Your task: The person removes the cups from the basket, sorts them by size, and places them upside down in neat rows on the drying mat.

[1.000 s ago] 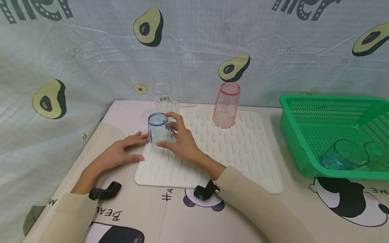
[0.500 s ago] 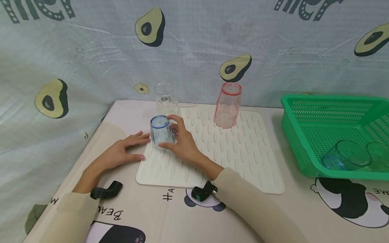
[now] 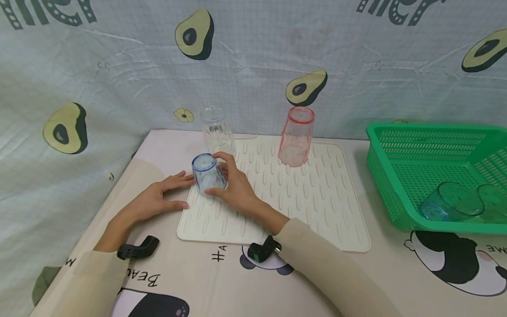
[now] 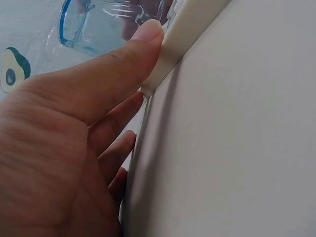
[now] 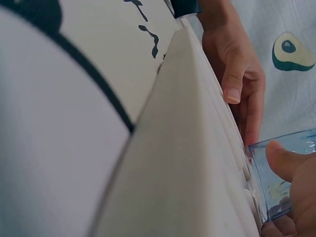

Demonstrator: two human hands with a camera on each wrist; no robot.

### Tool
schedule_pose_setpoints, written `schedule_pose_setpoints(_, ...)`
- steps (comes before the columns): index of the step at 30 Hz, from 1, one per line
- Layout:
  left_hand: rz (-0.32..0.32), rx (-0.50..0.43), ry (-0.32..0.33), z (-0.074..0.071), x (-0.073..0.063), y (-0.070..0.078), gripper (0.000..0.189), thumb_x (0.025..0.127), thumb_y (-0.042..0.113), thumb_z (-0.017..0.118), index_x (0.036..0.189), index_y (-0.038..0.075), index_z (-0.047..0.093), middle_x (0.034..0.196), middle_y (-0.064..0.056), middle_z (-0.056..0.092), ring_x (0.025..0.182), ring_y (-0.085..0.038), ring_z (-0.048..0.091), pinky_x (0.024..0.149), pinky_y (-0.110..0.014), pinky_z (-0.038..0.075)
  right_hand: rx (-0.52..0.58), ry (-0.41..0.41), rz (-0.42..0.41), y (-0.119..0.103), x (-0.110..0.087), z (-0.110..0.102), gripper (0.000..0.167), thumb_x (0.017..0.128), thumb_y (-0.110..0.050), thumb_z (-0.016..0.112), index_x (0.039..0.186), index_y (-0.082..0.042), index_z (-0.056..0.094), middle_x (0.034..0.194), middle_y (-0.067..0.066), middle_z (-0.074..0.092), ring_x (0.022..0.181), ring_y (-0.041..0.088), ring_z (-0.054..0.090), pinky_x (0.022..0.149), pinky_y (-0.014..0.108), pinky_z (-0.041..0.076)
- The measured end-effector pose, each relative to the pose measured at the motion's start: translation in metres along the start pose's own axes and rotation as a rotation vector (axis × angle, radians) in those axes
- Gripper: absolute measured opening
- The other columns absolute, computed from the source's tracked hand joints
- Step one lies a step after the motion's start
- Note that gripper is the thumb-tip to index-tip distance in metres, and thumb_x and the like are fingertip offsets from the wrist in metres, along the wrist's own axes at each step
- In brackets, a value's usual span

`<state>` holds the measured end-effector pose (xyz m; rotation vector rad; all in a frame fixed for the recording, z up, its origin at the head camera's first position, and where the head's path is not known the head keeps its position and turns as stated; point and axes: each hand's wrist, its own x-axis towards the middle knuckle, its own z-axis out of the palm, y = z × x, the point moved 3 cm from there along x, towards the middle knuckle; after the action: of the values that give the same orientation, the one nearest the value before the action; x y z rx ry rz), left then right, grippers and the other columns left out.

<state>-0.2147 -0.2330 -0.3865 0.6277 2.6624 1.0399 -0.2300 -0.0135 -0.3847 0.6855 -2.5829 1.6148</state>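
My right hand grips a blue-tinted drinking glass from its right side, thumb in front and fingers behind. The glass is at the left part of a white ridged mat, leaning slightly left. In the right wrist view its end meets or nearly meets the mat. My left hand lies at the mat's left edge with fingers loosely extended, fingertips close to the glass. The left thumb overlaps the mat's edge in the left wrist view. Whether the left fingers touch the glass cannot be told.
Behind the held glass stands a clear glass; a pink glass stands toward the mat's back right. A green basket at right holds a blue glass and another glass, both lying down. A patterned curtain hangs behind.
The blue-tinted glass and right hand have come slightly lower and nearer to me, and the glass now tilts a little left. The left hand has stayed in place.
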Motion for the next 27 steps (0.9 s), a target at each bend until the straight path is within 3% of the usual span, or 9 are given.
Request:
schedule_pose_setpoints(6, 0.016, -0.007, -0.001, 0.001, 0.000, -0.001, 0.062, 0.082, 0.034, 0.075, 0.137, 0.015, 0.054, 0.150, -0.003, 0.038, 0.144, -0.030, 0.013, 0.110, -0.062, 0.011, -0.046, 0.003, -0.011, 0.001, 0.001, 0.000, 0.085, 0.077, -0.017, 0.081, 0.139, -0.032, 0.025, 0.136, 0.015, 0.050, 0.119, 0.025, 0.053, 0.099, 0.036, 0.043)
schedule_pose_setpoints(11, 0.019, 0.005, -0.043, 0.000, -0.005, 0.001, 0.066, 0.080, 0.035, 0.077, 0.139, 0.015, 0.053, 0.151, -0.004, 0.035, 0.144, -0.031, 0.010, 0.111, -0.061, 0.005, -0.043, -0.001, -0.019, 0.001, 0.001, 0.002, 0.085, 0.078, -0.016, 0.081, 0.139, -0.030, 0.024, 0.136, 0.016, 0.049, 0.119, 0.026, 0.053, 0.099, 0.037, 0.043)
schedule_pose_setpoints(21, 0.148, -0.002, -0.059, -0.003, -0.013, 0.001, 0.050, 0.080, 0.028, 0.078, 0.126, 0.013, 0.065, 0.147, -0.008, 0.040, 0.143, -0.034, 0.012, 0.113, -0.055, -0.001, -0.062, -0.027, -0.039, -0.003, 0.001, 0.005, 0.085, 0.079, -0.014, 0.080, 0.139, -0.028, 0.021, 0.137, 0.019, 0.048, 0.125, 0.025, 0.049, 0.102, 0.035, 0.040)
schedule_pose_setpoints(27, 0.138, -0.005, -0.053, -0.002, -0.012, -0.002, 0.048, 0.079, 0.028, 0.078, 0.123, 0.014, 0.067, 0.147, -0.005, 0.041, 0.144, -0.031, 0.012, 0.114, -0.053, 0.000, -0.092, -0.026, -0.019, -0.002, 0.000, 0.003, 0.085, 0.079, -0.016, 0.080, 0.138, -0.028, 0.020, 0.137, 0.018, 0.048, 0.125, 0.025, 0.049, 0.102, 0.037, 0.040)
